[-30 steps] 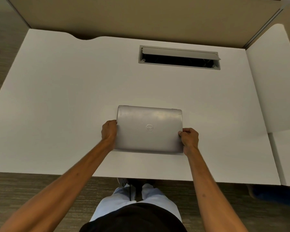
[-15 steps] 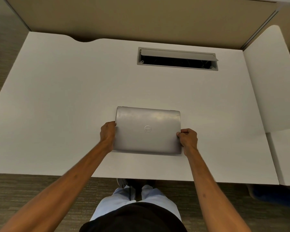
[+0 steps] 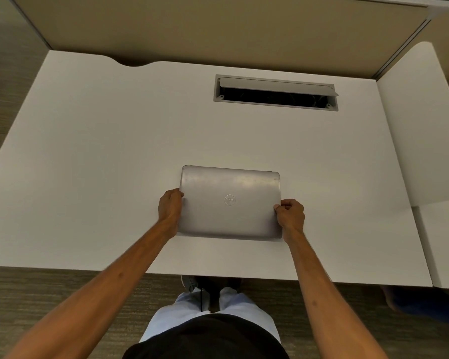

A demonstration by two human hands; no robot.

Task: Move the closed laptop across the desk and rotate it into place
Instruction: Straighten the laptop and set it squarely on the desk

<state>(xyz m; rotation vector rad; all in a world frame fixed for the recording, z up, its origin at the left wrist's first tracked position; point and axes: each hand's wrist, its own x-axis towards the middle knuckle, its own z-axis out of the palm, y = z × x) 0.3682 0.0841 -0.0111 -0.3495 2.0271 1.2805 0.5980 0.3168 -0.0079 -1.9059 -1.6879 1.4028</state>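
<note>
Smooth white desk (image 3: 88, 164); matte silver rounded-rectangle laptop (image 3: 230, 203).

Bare forearms, black top (image 3: 205, 340), pale blue trousers (image 3: 246, 307), grey shoe (image 3: 189, 283) underneath.

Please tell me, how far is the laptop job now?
Done: both hands have the closed laptop gripped, left hand and right hand on its short edges. In hand: it sits near the desk's front edge. Left: moving it across and rotating it.
</note>
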